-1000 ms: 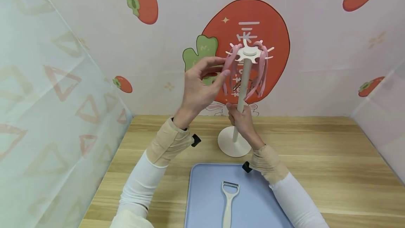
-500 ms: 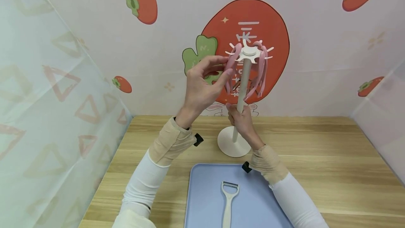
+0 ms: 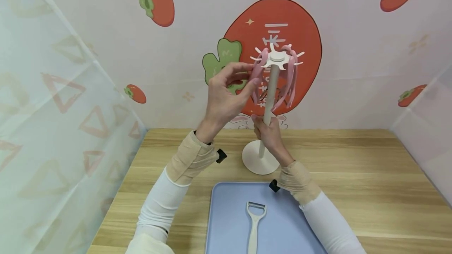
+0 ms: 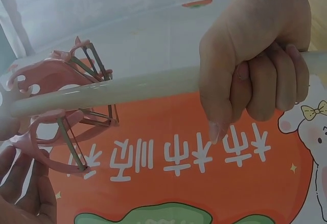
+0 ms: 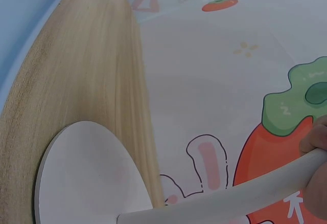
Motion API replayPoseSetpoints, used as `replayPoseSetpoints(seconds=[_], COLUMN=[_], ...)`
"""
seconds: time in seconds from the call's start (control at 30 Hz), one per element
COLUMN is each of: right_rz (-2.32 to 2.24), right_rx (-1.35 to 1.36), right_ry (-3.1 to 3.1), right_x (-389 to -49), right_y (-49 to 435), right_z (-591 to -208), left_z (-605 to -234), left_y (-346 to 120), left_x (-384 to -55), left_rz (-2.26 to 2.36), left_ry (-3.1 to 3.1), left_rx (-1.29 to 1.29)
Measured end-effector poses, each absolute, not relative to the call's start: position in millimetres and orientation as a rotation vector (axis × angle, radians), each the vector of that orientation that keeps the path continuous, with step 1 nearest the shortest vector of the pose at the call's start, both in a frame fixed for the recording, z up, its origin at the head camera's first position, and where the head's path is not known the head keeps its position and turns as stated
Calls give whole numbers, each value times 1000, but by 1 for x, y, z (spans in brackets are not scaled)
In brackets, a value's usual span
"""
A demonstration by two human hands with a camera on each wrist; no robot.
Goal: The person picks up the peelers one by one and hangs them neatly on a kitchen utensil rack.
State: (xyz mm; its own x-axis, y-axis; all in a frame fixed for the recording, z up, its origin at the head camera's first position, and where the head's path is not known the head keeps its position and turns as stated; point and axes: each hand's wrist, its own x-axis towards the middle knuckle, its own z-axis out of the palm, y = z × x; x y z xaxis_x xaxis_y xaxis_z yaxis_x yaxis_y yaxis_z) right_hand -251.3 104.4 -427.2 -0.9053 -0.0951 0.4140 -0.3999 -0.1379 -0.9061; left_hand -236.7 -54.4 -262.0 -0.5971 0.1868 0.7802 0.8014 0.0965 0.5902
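Note:
A white stand with a round hooked top [image 3: 277, 57] rises on a pole [image 3: 272, 93] from a disc base [image 3: 259, 158]. My right hand [image 3: 270, 134] grips the pole at mid-height, its fingers curled round it. My left hand [image 3: 226, 93] pinches a pink Y-shaped peeler [image 3: 260, 60] between thumb and fingers at the stand's left side. In the left wrist view, this peeler [image 4: 38, 155] has its bladed end pointing away from the hooks, toward the base. More pink peelers [image 3: 291, 77] hang from the hooks. Whether the pinched peeler bears on a hook is unclear.
In front of the stand, a light blue tray [image 3: 220, 214] lies on the wooden table [image 3: 353, 175]. A pale Y-shaped peeler [image 3: 255, 222] lies in it. Behind the table stands a patterned backdrop [image 3: 190, 50], with further sheets at both sides.
My left hand has shifted slightly right with the pink peeler, closer to the stand's top, then stayed nearly still. My right hand keeps its grip on the pole.

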Motion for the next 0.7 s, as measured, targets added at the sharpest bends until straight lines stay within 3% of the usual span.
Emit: replayPoseSetpoints(seconds=[0.7], right_rz=[2155], right_rx=[570], right_ry=[-1878], right_x=[-252], right_y=[103], right_z=[-427], left_z=[-268], left_y=[-61], left_x=[-237], left_rz=[-1471], left_ry=[-1889], left_rx=[-960])
